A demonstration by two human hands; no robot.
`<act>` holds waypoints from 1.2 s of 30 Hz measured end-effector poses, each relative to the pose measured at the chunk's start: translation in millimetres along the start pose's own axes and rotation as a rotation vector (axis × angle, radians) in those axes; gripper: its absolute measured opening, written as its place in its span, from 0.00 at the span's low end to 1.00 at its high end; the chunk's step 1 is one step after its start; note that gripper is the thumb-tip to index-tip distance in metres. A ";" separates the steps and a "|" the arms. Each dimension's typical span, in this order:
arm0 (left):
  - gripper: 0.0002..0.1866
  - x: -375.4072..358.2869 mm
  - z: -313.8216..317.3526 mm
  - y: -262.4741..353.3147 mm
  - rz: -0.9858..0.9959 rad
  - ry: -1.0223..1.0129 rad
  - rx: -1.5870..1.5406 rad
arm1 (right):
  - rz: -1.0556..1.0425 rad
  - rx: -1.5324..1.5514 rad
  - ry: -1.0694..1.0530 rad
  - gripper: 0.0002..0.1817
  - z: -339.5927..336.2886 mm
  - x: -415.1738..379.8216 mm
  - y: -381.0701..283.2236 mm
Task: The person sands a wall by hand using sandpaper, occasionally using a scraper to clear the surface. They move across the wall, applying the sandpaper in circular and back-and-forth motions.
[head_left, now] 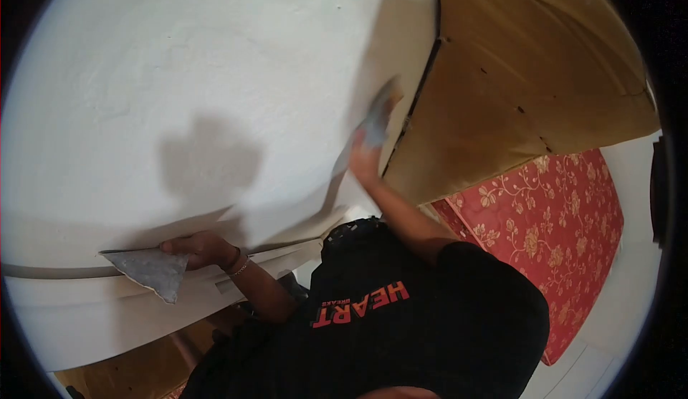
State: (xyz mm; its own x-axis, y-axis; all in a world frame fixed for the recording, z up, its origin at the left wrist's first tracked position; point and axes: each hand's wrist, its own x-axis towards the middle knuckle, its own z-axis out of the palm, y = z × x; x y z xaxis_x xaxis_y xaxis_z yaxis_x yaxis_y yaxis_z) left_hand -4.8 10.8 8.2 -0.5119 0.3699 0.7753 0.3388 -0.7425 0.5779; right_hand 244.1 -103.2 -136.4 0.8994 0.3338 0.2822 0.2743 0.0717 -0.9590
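Observation:
My left hand (201, 248), at the lower left, is closed round the corner of a flat grey triangular plate (149, 270) with a pale, ragged lower edge. The plate sticks out to the left, close to the foot of the white wall (236, 62). Higher up and to the right, my right hand (364, 157) grips a blurred flat grey piece (378, 118) with a tan patch near its top. That piece overlaps the wall beside its dark right-hand edge. What kind of tool it is, I cannot tell.
Brown cloth (530, 62) with dark spots hangs along the wall's right edge. Beyond it lies a red mattress (537, 234) with gold flowers. A white ledge (86, 320) runs under the wall at the left. Shadows of my head and arm fall on the wall.

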 end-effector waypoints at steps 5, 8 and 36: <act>0.22 -1.5 0.5 1.9 -0.198 0.012 0.020 | 0.529 0.229 0.195 0.40 -4.5 29.8 -45.7; 0.20 -17.8 23.3 55.2 -0.282 0.087 0.048 | -0.002 0.095 0.077 0.30 26.6 -44.8 -42.8; 0.17 -324.3 -75.3 102.8 -1.975 -2.050 -0.790 | 0.512 -0.669 -0.253 0.32 -252.0 -167.1 -67.1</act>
State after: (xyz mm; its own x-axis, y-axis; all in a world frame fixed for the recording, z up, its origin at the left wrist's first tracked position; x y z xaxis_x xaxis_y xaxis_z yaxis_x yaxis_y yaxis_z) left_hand 136.5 -227.5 -203.0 0.8948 -0.2213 -0.3878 0.4249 0.6888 0.5874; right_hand 161.2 -400.7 -112.3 0.8858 0.3783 -0.2688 0.0714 -0.6834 -0.7265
